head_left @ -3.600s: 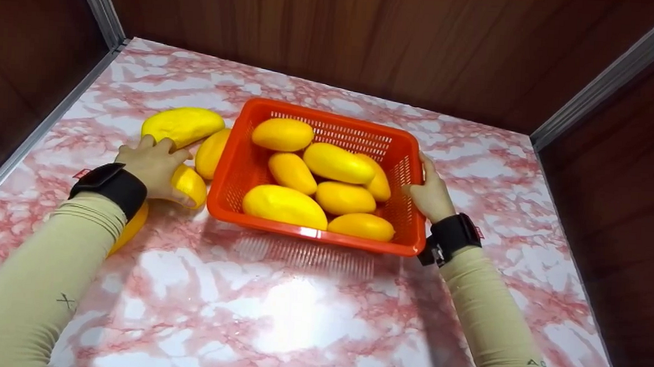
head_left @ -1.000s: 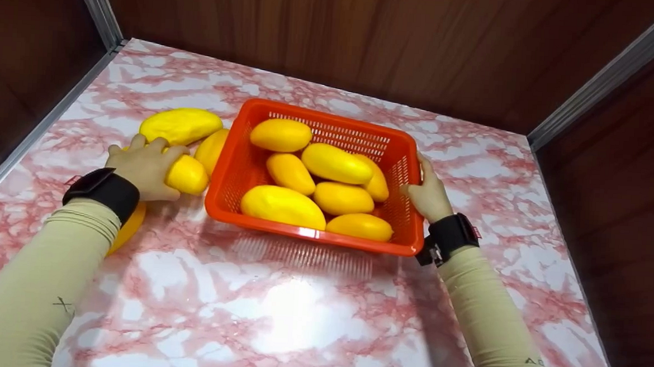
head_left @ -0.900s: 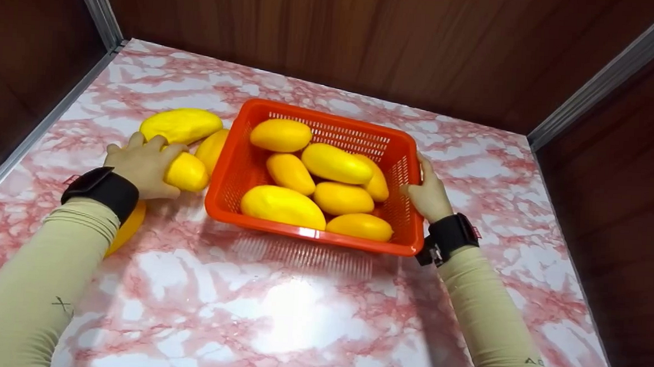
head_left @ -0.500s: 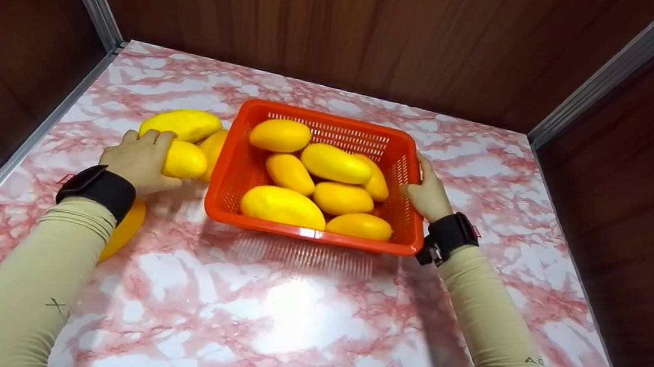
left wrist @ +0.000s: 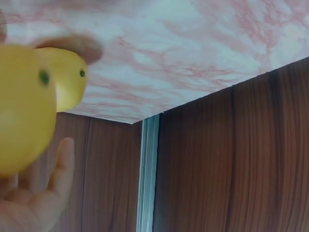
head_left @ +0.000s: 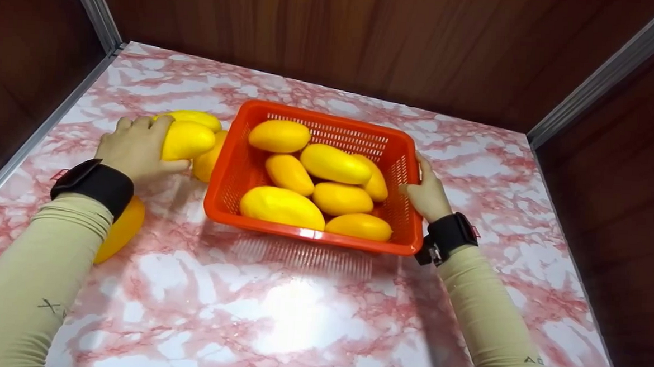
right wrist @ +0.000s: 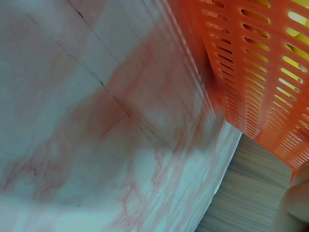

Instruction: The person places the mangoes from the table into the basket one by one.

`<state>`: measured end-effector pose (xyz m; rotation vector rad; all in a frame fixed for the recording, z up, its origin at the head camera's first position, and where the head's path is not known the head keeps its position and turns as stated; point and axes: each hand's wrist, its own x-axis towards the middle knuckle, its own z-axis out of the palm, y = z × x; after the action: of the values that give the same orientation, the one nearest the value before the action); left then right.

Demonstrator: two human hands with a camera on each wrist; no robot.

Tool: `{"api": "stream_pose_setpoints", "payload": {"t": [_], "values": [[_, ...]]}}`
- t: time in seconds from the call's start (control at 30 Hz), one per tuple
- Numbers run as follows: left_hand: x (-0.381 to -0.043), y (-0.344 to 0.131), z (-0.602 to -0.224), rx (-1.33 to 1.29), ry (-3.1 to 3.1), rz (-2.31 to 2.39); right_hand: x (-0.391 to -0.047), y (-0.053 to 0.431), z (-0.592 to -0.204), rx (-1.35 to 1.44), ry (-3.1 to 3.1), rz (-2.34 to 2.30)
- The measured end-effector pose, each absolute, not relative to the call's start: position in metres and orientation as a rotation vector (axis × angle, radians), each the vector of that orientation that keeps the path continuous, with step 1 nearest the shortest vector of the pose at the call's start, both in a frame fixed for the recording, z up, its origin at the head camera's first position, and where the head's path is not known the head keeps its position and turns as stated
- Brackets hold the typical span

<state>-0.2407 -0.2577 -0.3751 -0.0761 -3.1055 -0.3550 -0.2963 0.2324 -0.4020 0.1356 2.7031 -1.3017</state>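
In the head view my left hand (head_left: 135, 148) grips a yellow mango (head_left: 189, 140), lifted off the table left of the basket. The left wrist view shows that mango (left wrist: 21, 111) close up, a dark spot on its end, with a finger beneath it. Behind it another mango (head_left: 199, 118) lies on the table, and a further mango (head_left: 208, 157) sits against the basket's left side. My right hand (head_left: 430, 191) holds the right rim of the orange-red slotted basket (head_left: 313, 234), thumb inside. Several mangoes (head_left: 336, 163) lie in the basket.
One more mango (head_left: 124, 230) lies by the left forearm, partly hidden by it. The table (head_left: 202, 322) has a pink and white marbled top. Dark wooden panels (head_left: 334, 38) with metal corner strips close off the back and both sides.
My left hand has closed round the near mango and raised it up and away from the table, towards the back. The right hand and the basket have stayed in place.
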Motion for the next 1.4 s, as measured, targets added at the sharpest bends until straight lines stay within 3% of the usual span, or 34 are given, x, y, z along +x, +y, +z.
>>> {"api": "stream_pose_setpoints", "payload": {"t": [1.4], "values": [[-0.246, -0.218, -0.366, -0.398, -2.896, -0.402, -0.297, 0.233, -0.402, 0.130, 2.711, -1.282]]}}
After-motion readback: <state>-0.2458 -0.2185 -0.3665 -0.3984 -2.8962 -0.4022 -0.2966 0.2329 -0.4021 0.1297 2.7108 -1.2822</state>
